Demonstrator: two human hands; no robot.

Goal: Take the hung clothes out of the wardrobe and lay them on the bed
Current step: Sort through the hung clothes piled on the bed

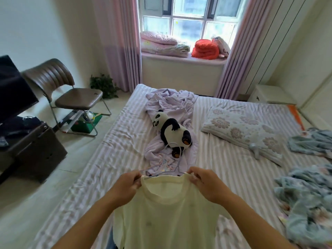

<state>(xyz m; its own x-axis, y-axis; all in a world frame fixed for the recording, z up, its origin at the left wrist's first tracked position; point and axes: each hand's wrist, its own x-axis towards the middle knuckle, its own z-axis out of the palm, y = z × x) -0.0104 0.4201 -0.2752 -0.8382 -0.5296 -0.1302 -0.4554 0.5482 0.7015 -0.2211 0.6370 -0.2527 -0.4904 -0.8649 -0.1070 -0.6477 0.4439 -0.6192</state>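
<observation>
A pale cream top (167, 211) is held up by its 2 shoulders over the near edge of the bed (115, 141). Its left shoulder is pinched by the left hand (128, 186), its right shoulder by the right hand (206, 182), fingers curled on the fabric. A thin light hanger (162, 170) is seen at the neckline, its hook over the lilac garment (168, 159) spread beyond. On that garment a panda toy (172, 130) is laid. A floral pillow (242, 128) is placed to the right, with blue clothes (309, 194) piled at the right edge. A brown chair (75, 97) is stood left of the bed.
</observation>
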